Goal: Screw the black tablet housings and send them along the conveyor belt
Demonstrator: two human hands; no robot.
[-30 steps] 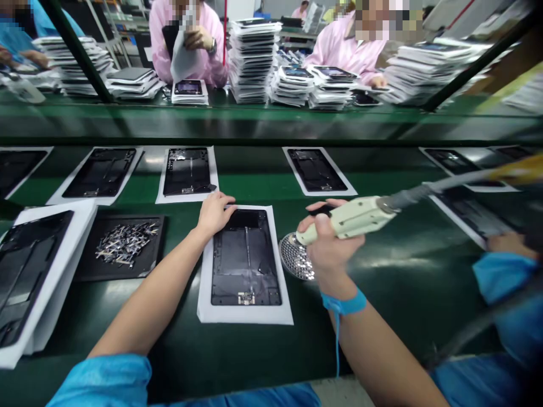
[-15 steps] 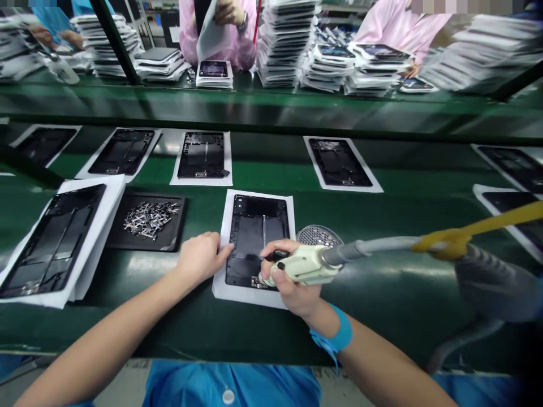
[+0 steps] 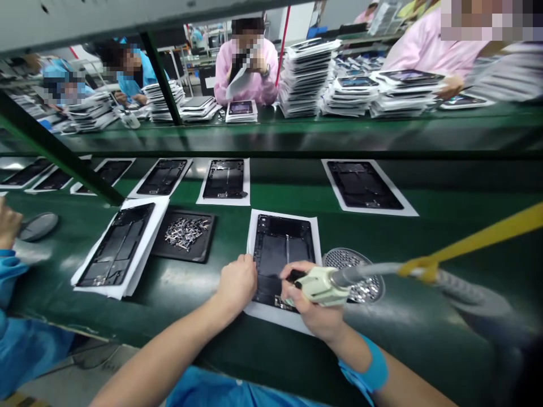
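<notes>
- We are seeing a black tray (image 3: 199, 253) of small metal parts lying well to the left on the green belt (image 3: 424, 322).
- Our left hand (image 3: 237, 282) is resting knuckles-up on the near left edge of the black frame (image 3: 284, 246), pressing down and gripping nothing. If it is pressing too lightly, the frame could be sliding on its white sheet (image 3: 271, 314).
- Our right hand (image 3: 314, 311) is clenching the screwdriver (image 3: 322, 284) (cream body, tip hidden) over the frame's near edge, wrist bent inward. A tilted tip could be slipping and scratching.
- The round dish (image 3: 343, 257) is lying just beside the frame. The yellow cord (image 3: 479, 240) could be tugging the tool sideways.
</notes>
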